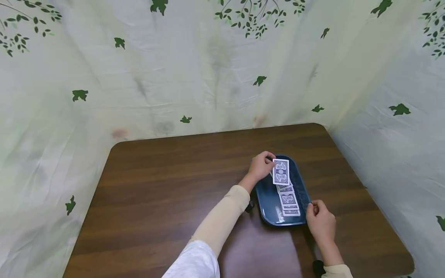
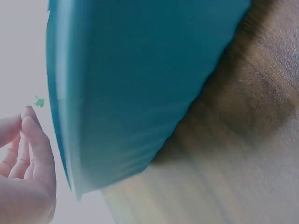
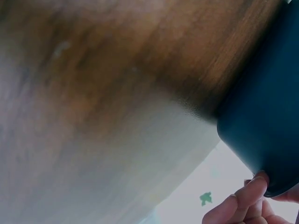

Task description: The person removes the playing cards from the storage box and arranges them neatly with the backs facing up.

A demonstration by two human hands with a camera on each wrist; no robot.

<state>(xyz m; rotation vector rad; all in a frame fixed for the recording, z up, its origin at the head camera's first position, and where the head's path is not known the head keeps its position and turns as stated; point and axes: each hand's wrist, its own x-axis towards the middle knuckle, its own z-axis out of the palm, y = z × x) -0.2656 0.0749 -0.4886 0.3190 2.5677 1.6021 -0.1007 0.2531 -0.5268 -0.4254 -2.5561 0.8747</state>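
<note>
A dark blue tray (image 1: 271, 208) sits on the table, with several playing cards (image 1: 289, 200) face down in an overlapping column inside it. At the column's far end, my left hand (image 1: 261, 166) pinches the upper left edge of a patterned card (image 1: 281, 172). The left wrist view shows the left thumb and index finger (image 2: 35, 135) meeting beside the tray's outer wall (image 2: 140, 84); the card is hidden there. My right hand (image 1: 321, 222) grips the tray's near right rim, its fingers (image 3: 252, 191) at the corner in the right wrist view.
A brown wooden table (image 1: 167, 193) carries the tray right of its middle. Pale cloth (image 1: 194, 77) with green leaf prints hangs behind the table and along its sides. Dark bands (image 1: 318, 266) circle both wrists.
</note>
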